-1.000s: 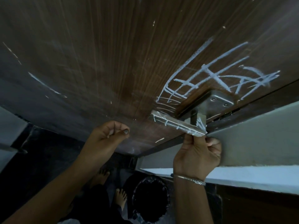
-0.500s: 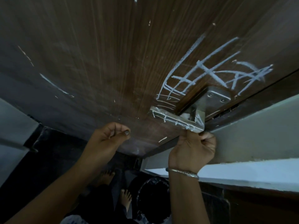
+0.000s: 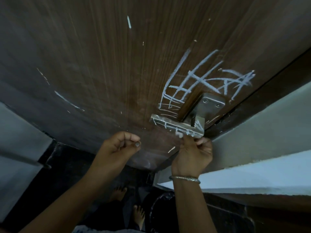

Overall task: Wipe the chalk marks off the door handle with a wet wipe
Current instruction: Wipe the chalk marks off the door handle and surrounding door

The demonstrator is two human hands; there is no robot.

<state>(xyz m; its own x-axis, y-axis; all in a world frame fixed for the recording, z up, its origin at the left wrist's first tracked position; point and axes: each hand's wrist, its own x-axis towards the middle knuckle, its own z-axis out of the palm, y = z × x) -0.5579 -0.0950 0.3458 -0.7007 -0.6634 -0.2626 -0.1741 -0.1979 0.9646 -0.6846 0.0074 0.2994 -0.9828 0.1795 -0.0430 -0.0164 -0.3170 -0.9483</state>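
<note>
On the head view I am watching the right hand (image 3: 193,153) sliding a little leftward under the brushed-metal lever door handle (image 3: 175,127), which is standing out from the dark brown wooden door (image 3: 101,64) near its right edge. Compared with half a second back, a small white scrap (image 3: 179,135) is now showing at the fingertips, pinched there and touching the lever's lower edge. The left hand (image 3: 121,145) is still hovering just beside the lever, fingers curled in against the thumb and, as far as I am seeing, holding nothing. I am reading this as the wiping only just getting going: the thin white chalk ticks (image 3: 165,125) are still lying along the lever, and the broad white chalk scribble (image 3: 202,81) above the plate is untouched. I am struggling to say whether the scrap is the wet wipe or something else, since the fingers are covering most of it. The lever's underside is hidden too, and the dim light is swallowing the floor below.
</note>
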